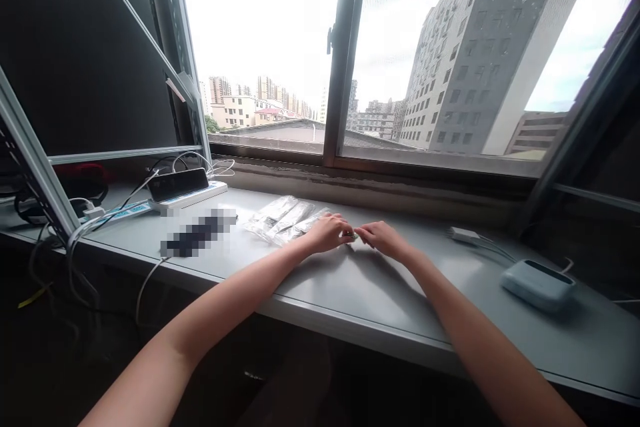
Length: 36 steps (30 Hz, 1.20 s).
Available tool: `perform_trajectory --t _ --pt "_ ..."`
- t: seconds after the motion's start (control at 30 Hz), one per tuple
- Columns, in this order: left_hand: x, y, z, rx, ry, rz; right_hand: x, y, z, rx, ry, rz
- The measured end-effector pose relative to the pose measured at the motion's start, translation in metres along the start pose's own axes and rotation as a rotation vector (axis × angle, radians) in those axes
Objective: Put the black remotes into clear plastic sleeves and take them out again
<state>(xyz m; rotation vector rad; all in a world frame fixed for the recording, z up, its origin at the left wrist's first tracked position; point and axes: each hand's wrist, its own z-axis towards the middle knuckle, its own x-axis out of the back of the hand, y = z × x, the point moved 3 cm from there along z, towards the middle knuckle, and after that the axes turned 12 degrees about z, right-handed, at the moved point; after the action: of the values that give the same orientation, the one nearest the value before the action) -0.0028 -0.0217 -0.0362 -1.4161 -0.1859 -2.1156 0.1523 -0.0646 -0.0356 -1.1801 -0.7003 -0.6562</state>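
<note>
Both arms reach over a grey tabletop (330, 287). My left hand (327, 233) has its fingers curled in a pinch around a small pale thing (355, 237), too small to name. From the other side, my right hand (384, 239) meets it, thumb and fingertips pressed together at its edge. Fingers cover most of that small thing. Clear plastic bags (280, 219) with silvery-white contents lie flat just left of my left hand, partly behind it.
Left of the bags is a dark, pixelated object (197, 235). A phone (179, 185) leans on a white power strip (215, 188) among cables. On the right lie a light-blue box-shaped device (539, 283) and a white plug (464, 235). A metal rack (187, 47) stands at left; windows line the back.
</note>
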Motion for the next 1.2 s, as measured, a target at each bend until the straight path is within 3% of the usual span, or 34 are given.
perform_trajectory --t 0.2,0.33,0.43,0.73,0.83,1.0,1.2 --pt "0.006 0.009 -0.001 -0.08 0.081 0.147 -0.007 0.004 0.001 -0.188 -0.033 0.152" --pt "0.003 0.003 0.001 0.069 0.14 0.022 0.006 -0.014 -0.008 -0.035 0.072 -0.155" --pt "-0.001 0.001 0.0 0.111 0.12 -0.073 0.011 -0.026 -0.014 0.082 0.043 -0.309" --pt "0.003 0.008 0.0 0.155 0.068 -0.159 0.018 -0.027 -0.016 0.112 0.021 -0.395" --pt "0.001 0.01 -0.003 0.115 0.088 -0.076 0.011 -0.024 -0.014 0.025 0.024 -0.434" --pt "-0.003 0.014 -0.007 -0.002 0.151 0.157 -0.005 -0.016 -0.01 -0.098 -0.018 -0.293" --pt "0.002 0.02 -0.005 -0.061 0.237 0.307 -0.004 -0.009 -0.01 -0.139 0.141 -0.219"
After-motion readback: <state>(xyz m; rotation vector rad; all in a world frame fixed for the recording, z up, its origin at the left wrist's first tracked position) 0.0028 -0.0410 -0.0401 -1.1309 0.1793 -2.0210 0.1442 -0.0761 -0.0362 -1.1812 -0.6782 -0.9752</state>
